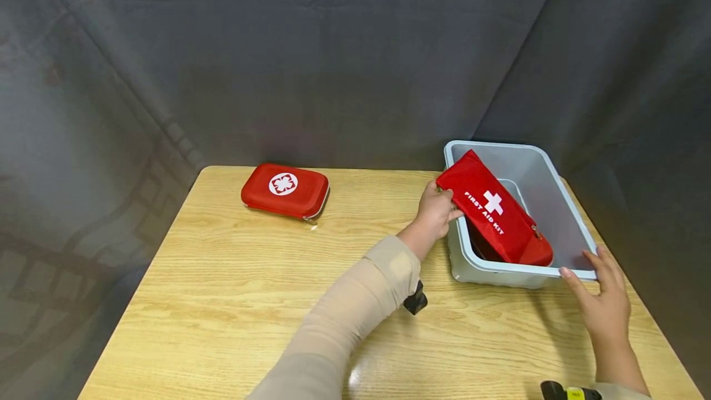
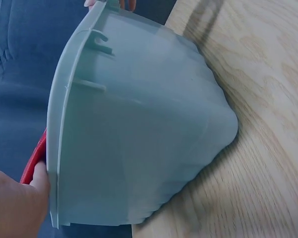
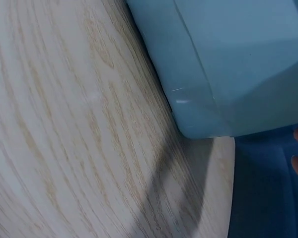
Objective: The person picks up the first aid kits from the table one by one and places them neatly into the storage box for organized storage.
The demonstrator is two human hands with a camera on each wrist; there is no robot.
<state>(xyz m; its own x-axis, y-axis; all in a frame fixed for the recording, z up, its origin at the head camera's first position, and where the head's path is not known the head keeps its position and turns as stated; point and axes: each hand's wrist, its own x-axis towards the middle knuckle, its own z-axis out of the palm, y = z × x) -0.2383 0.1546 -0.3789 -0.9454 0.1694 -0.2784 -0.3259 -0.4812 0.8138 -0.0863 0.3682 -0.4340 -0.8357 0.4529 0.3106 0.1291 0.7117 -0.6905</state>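
My left hand (image 1: 436, 212) pinches the left edge of a flat red zip pouch (image 1: 491, 202) printed "FIRST AID KIT" with a white cross. The pouch lies slanted over the opening of a grey plastic bin (image 1: 574, 218), partly inside it. Under its lower end shows another red item (image 1: 539, 253), mostly hidden. At the bin's near right corner my right hand (image 1: 608, 301) holds the rim with thumb and fingers. In the left wrist view, the left hand (image 2: 15, 203) is by the bin rim (image 2: 54, 148), with a red edge of the pouch (image 2: 35, 156) showing.
A red hard zip case (image 1: 286, 190) with a white round emblem lies at the back left of the wooden table (image 1: 244, 301). Dark grey cloth (image 1: 333, 66) hangs behind and at both sides. The bin stands near the table's right edge.
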